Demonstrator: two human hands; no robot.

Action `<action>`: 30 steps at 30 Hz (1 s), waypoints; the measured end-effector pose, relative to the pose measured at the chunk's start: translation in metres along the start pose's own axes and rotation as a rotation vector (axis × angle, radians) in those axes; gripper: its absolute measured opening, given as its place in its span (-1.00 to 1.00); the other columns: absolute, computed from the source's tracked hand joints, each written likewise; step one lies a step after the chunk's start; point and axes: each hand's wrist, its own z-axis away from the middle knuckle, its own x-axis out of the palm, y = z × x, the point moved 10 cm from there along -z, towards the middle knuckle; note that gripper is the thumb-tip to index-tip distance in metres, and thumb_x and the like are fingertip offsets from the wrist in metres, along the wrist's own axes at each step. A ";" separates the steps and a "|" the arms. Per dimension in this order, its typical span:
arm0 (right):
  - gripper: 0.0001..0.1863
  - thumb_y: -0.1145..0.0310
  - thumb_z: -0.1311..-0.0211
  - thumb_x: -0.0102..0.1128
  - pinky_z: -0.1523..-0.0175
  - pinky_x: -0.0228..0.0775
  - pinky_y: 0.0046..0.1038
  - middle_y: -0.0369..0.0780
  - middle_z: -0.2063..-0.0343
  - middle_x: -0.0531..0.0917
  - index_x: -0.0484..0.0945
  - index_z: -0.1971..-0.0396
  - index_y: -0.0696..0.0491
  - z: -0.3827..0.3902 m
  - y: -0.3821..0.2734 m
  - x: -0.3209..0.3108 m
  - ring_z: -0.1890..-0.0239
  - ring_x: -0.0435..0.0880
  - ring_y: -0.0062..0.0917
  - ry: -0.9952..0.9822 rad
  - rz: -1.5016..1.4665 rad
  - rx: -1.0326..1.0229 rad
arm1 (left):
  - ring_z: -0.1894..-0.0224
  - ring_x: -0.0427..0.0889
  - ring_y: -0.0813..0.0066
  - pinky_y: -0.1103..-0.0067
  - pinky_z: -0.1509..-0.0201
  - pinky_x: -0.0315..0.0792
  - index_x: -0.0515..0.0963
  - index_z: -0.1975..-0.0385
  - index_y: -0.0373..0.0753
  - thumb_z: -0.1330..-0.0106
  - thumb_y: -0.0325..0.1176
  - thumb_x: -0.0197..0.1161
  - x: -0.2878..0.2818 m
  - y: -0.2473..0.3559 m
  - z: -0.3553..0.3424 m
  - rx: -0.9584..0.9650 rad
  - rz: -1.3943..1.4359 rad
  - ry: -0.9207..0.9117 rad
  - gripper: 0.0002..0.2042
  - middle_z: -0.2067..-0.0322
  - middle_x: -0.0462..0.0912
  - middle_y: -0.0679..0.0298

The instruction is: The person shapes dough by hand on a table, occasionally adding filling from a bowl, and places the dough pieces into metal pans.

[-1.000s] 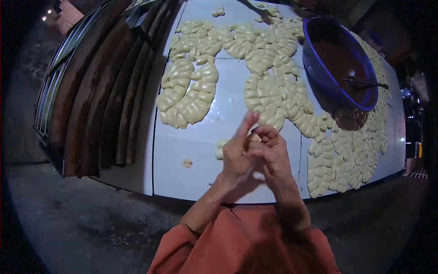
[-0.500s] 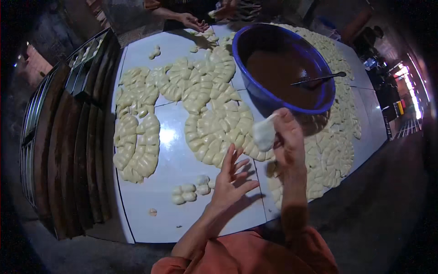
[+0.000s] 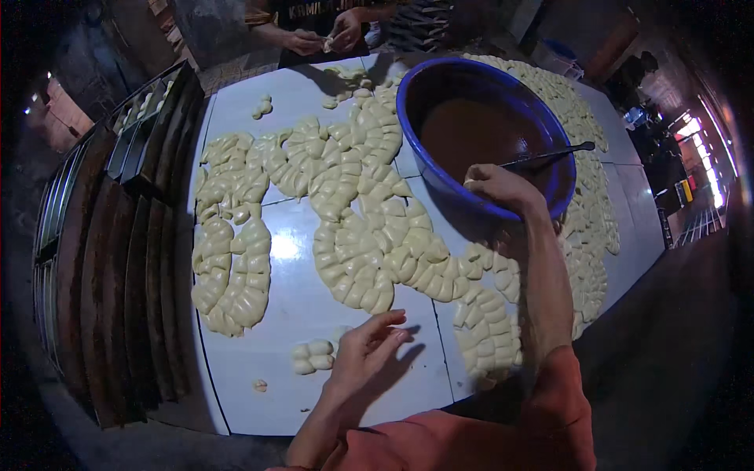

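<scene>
Left hand (image 3: 363, 351): empty, fingers spread, low over white tabletop (image 3: 298, 314), just beside small cluster of folded dough pieces (image 3: 312, 355).

Right hand (image 3: 500, 187): at near rim of blue basin (image 3: 483, 133) of brown filling; fingers curled, something pale at the fingertips, contents not discernible. Spoon (image 3: 550, 155) resting in basin, handle over far-right rim.

Rows of shaped dough pieces (image 3: 369, 235) directly beneath right forearm.

Co-worker's hands (image 3: 322, 39) at far edge.

Risks: forearm dropping onto rows and flattening pieces; filling dripping from rim onto dough; basin nudged into adjoining rows.
</scene>
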 end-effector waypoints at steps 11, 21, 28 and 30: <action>-0.80 0.24 -0.41 0.21 0.38 0.50 -0.59 -0.28 0.43 0.65 0.49 0.21 0.05 0.076 -0.081 -0.014 0.46 0.66 -0.66 0.406 -1.085 -0.229 | -0.07 0.65 0.35 0.45 -0.14 0.51 0.52 -0.14 -0.37 -0.47 -0.28 0.20 0.013 0.033 -0.033 0.099 -0.040 -0.007 -0.64 -0.07 0.65 0.14; -0.81 0.34 -0.48 0.11 0.16 0.64 -0.53 -0.27 0.27 0.66 0.48 0.04 0.09 0.095 -0.136 0.143 0.29 0.70 -0.62 0.186 -1.697 -0.189 | 0.02 0.63 0.45 0.37 -0.22 0.45 0.51 -0.14 -0.26 -0.52 -0.06 0.09 0.001 0.006 -0.048 0.034 0.715 0.070 -0.59 0.04 0.65 0.25; -0.41 0.57 -0.14 0.34 -0.20 0.51 -0.39 -0.13 -0.07 0.54 0.36 -0.20 0.16 0.118 -0.164 0.180 -0.17 0.55 -0.38 0.296 -1.045 -0.373 | 0.26 0.65 0.58 0.63 0.11 0.55 0.65 0.04 -0.38 -0.40 -0.27 0.32 -0.069 -0.013 -0.027 0.142 0.595 0.420 -0.70 0.29 0.70 0.28; -0.43 0.57 -0.13 0.38 -0.23 0.43 -0.43 -0.14 -0.11 0.50 0.46 -0.18 0.14 0.127 -0.187 0.173 -0.19 0.50 -0.41 0.513 -0.655 -0.439 | 0.26 0.63 0.60 0.65 0.12 0.54 0.64 0.00 -0.39 -0.40 -0.28 0.31 -0.075 -0.011 -0.022 0.163 0.490 0.432 -0.69 0.29 0.70 0.29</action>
